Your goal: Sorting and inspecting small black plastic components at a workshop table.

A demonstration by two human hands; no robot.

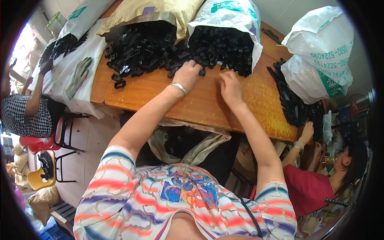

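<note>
My left hand, with a bracelet at its wrist, is closed at the near edge of a pile of small black plastic parts. A black plastic part shows at its fingertips. A little to the right, my right hand hovers over the wooden table with its fingers curled; whatever they hold is hidden. The pile spills from a tan sack. Beside it, a white sack lies with its mouth full of similar black parts. Below the table edge, an open cloth bag on my lap holds more black pieces.
At right, a co-worker in a red top reaches into black parts near white bags. Another person in a checkered top works at left, near a grey glove. One loose part lies at the pile's left.
</note>
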